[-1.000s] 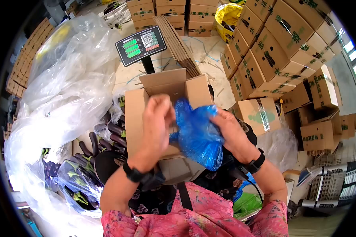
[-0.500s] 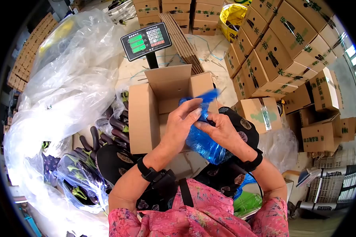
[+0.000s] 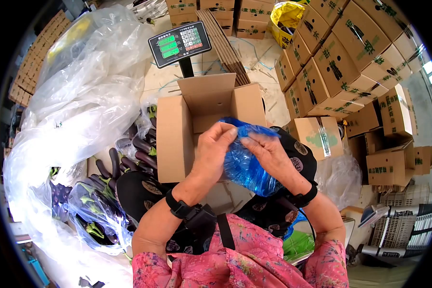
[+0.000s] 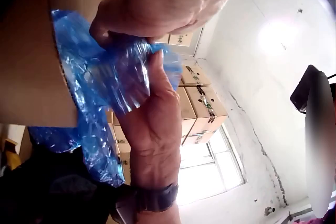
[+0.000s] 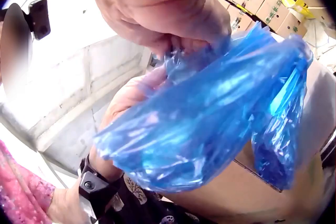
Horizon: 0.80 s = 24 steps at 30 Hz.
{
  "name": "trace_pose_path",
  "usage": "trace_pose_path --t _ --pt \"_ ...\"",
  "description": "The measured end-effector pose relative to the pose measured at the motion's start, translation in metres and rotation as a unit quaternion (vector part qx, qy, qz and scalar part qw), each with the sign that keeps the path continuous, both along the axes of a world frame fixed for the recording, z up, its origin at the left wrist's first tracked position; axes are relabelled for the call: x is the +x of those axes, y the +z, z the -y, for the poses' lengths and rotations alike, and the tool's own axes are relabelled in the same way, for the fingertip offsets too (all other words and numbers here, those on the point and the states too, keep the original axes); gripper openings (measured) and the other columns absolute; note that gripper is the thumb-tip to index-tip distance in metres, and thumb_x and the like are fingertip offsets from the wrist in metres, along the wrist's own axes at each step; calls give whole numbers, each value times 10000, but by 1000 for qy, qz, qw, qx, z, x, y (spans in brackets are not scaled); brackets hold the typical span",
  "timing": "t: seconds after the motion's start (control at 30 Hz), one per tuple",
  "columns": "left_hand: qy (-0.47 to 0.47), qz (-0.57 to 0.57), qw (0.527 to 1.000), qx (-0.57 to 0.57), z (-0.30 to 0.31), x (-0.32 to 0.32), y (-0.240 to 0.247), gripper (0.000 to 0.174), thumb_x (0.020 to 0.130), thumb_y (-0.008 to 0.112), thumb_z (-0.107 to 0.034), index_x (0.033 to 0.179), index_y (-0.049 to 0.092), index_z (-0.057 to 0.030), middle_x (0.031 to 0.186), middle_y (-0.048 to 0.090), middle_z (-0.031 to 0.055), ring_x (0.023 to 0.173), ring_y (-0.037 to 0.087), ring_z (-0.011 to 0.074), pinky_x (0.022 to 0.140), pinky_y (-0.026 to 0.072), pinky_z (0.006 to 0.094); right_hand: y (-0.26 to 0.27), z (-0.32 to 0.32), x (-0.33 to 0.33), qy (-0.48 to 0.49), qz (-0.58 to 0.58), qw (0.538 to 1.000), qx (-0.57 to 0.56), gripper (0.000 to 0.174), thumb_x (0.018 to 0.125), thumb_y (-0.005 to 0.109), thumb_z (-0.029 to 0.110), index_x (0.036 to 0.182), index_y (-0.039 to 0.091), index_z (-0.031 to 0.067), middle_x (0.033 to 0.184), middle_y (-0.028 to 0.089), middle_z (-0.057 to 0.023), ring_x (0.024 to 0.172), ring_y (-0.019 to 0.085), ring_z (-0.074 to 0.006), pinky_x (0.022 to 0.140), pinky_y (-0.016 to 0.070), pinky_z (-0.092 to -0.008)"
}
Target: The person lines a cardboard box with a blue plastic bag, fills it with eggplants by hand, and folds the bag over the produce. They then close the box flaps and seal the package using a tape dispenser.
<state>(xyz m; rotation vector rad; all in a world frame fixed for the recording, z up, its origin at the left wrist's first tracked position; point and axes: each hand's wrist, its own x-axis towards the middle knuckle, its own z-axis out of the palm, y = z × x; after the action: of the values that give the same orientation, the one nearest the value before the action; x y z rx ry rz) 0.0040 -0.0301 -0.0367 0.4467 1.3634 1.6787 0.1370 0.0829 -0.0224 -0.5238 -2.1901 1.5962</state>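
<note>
Both hands meet over the front right part of an open cardboard box. My left hand pinches the gathered top of a blue plastic bag between thumb and fingers. Close beside it, my right hand pinches the same bag's edge. The bag hangs crumpled below the hands, over the box's right side and the lap. In the right wrist view the blue film spreads wide and hides part of the fingers. The left wrist view shows film between the two hands.
Behind the box stands a scale display beside flattened cardboard. Eggplants and clear plastic sheeting lie at left. Stacked cartons rise at right, with a taped carton nearer.
The hands were apart a second ago, with the bag at the right hand; they have come together on its top. Since half a second ago the bag's upper end has dropped lower, toward the right.
</note>
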Motion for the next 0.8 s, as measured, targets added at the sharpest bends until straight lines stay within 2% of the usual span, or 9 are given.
trace_pose_path --t 0.1,0.13,0.23,0.3,0.37,0.4,0.47,0.6,0.8 --pt "78 173 977 92 1 -10 2 91 980 593 -154 1006 614 -70 888 652 10 764 615 107 699 501 245 8 -3 0 -37 -7 986 -160 241 987 594 196 1004 689 -25 833 666 7 791 569 -55 737 469 -237" --pt "108 208 968 92 -1 -15 12 67 994 566 -152 981 598 -94 867 654 19 765 630 126 674 505 262 9 -6 1 -38 -16 982 -183 220 979 610 188 999 707 -9 872 678 36 801 569 -35 731 464 -209" --pt "79 173 974 123 8 -31 6 65 990 581 -160 977 598 -99 871 653 18 787 627 130 686 502 270 6 -8 0 -42 -21 969 -243 212 962 633 175 1032 707 -10 897 692 15 826 591 -51 758 482 -221" --pt "72 129 982 121 8 -25 7 78 954 637 -126 992 631 -58 917 673 28 808 614 112 716 490 259 24 5 -5 -35 24 969 -243 334 900 722 235 1106 682 -26 959 693 -33 879 618 -79 814 494 -232" --pt "51 76 990 111 5 -15 8 111 936 659 -104 1021 649 -33 960 686 47 838 614 109 731 492 257 29 15 -18 -73 16 985 -158 343 888 737 256 1077 681 -25 932 685 -39 863 610 -80 773 491 -227" --pt "59 46 993 91 3 -9 8 111 919 686 -97 1004 665 -27 936 679 29 815 580 75 701 448 221 27 15 -20 -79 6 975 -206 319 891 732 255 1055 682 -14 911 678 -32 843 603 -76 755 484 -224" --pt "48 37 994 91 5 -6 9 121 922 681 -98 1019 668 -25 933 676 26 825 582 74 709 452 225 19 9 -27 -87 -18 950 -298 273 899 723 253 1012 684 8 869 665 -17 803 587 -66 718 471 -217" --pt "70 73 991 85 14 -17 2 87 911 692 -92 977 675 -38 888 655 -7 791 565 65 738 464 221 15 -3 -21 -78 -13 955 -286 232 938 675 295 913 668 64 806 623 23 705 531 -50 650 422 -207" --pt "78 116 986 94 17 -17 4 61 923 685 -115 942 642 -76 887 641 -11 770 576 78 721 475 247 -1 -8 -13 -74 -30 941 -328 212 971 618 285 1005 656 79 880 631 15 818 569 -67 730 451 -229"
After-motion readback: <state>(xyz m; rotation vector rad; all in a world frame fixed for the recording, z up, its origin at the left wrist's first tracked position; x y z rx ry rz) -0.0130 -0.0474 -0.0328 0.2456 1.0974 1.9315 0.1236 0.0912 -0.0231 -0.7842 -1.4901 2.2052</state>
